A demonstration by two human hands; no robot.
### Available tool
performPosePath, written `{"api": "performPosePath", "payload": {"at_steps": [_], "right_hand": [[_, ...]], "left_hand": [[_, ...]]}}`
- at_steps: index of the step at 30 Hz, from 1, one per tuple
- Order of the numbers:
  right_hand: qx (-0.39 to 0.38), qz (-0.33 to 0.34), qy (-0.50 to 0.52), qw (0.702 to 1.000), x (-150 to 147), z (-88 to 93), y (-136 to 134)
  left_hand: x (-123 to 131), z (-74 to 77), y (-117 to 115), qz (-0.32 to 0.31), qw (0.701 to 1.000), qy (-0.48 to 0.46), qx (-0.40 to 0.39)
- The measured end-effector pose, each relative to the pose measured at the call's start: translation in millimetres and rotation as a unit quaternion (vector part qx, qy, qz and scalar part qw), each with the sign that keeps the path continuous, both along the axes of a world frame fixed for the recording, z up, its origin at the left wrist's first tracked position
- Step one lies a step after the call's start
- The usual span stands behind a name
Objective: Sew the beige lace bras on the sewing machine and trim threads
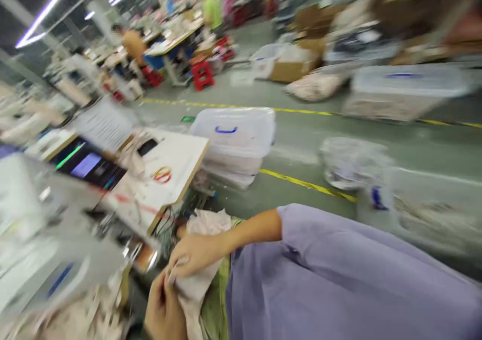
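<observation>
Pale pink fabric (198,292) hangs from my fingers and spreads over my lap, above a green cloth (215,305). My right hand (198,253) reaches in from the purple sleeve and is closed on an edge of this fabric. Just below it, my left hand (165,307) pinches the same edge, its fingertips close to those of the right. Both hands are a little in front of the sewing machine (86,229), which is blurred by motion. Red-and-yellow-handled scissors (161,175) lie on the white tabletop (184,151) beyond.
A dark phone (147,147) and a lit screen panel (86,163) are on the table. Pale fabric pieces (83,310) lie by the machine. Clear plastic bins (233,134) and bags (354,161) stand on the floor. Farther off are red stools (202,74) and people at workbenches.
</observation>
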State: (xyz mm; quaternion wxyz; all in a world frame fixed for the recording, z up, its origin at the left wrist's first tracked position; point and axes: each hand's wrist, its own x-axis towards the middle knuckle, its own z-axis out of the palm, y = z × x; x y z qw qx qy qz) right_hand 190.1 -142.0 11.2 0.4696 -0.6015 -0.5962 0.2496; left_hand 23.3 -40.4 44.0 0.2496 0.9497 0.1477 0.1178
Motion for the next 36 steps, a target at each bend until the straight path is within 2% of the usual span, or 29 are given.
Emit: {"api": "performPosePath", "payload": {"at_steps": [2,3,5,8,11,18,23,27,31,34,36], "right_hand": [[0.000,-0.024,0.048,0.999,-8.5,-4.7,13.4],[-0.013,-0.032,0.068,0.997,-8.2,-6.7,20.6],[-0.028,-0.050,0.076,0.995,-1.6,-9.9,37.7],[-0.065,-0.025,0.027,0.997,7.9,-10.6,59.9],[-0.102,0.026,-0.013,0.994,9.9,-9.1,69.1],[-0.156,0.113,0.038,0.980,20.1,-17.3,80.9],[-0.219,0.162,0.099,0.957,32.4,-16.1,86.9],[-0.220,0.185,0.097,0.953,39.0,-11.7,87.6],[-0.212,0.195,0.079,0.954,41.8,-9.1,88.1],[-0.213,0.199,0.054,0.955,41.9,-11.0,88.3],[-0.210,0.196,0.045,0.957,41.0,-14.1,87.4]], "left_hand": [[-9.8,-17.5,4.7,0.150,0.985,-0.067,-0.044],[-11.3,-25.1,9.9,0.200,0.973,-0.103,-0.059],[-13.5,-36.5,24.4,0.227,0.962,-0.137,-0.070],[-22.1,-42.1,38.7,0.217,0.966,-0.133,-0.051],[-30.0,-40.3,38.8,0.186,0.974,-0.123,-0.022],[-19.2,-37.9,41.5,0.169,0.979,-0.112,0.016],[-9.7,-39.1,44.8,0.182,0.980,-0.081,-0.027],[-5.3,-39.7,47.9,0.181,0.979,-0.072,-0.062],[-0.2,-33.6,54.6,0.180,0.976,-0.030,-0.118],[3.1,-29.6,61.9,0.139,0.977,0.051,-0.152],[4.2,-30.6,64.8,0.111,0.981,0.095,-0.127]]}}
